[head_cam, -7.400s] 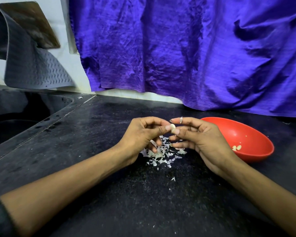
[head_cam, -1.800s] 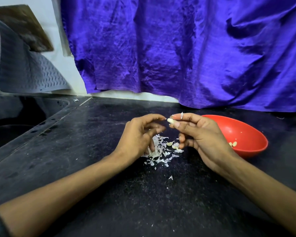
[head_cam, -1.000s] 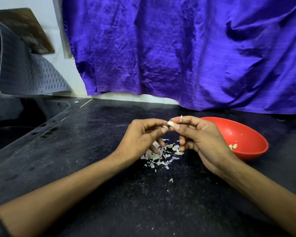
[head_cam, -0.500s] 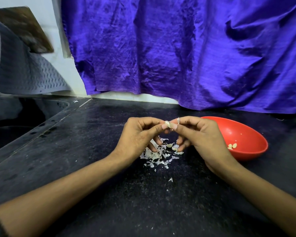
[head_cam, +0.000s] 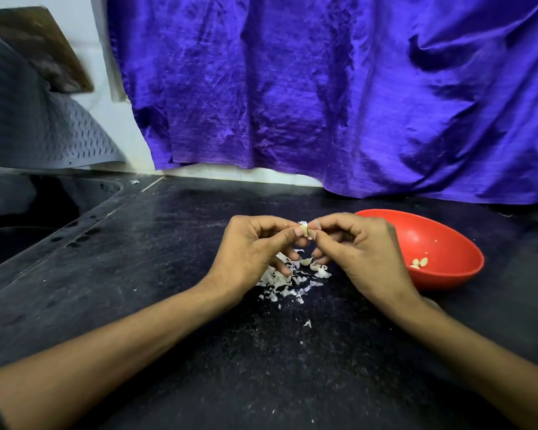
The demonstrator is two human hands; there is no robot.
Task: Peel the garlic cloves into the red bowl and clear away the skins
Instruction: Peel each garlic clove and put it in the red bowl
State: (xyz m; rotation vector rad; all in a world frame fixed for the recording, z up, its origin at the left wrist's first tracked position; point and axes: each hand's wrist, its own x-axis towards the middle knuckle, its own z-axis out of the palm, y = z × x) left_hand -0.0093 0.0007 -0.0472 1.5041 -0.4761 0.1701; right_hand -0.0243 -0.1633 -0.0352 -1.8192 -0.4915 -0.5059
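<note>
Both hands meet above the black counter (head_cam: 137, 274): the left hand (head_cam: 249, 249) and right hand (head_cam: 354, 246) each pinch one small garlic clove (head_cam: 304, 229) between thumb and forefinger, other fingers curled. Right under them lies a heap of white skins (head_cam: 288, 279) (a few flecks stray nearer). The red bowl (head_cam: 441, 243), just right of the right hand, holds a few peeled cloves (head_cam: 420, 262).

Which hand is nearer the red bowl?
Right. The right hand sits just beside the red bowl, overlapping its near-left rim in view. The left hand is farther left, beyond the garlic clove both hands pinch.
</note>
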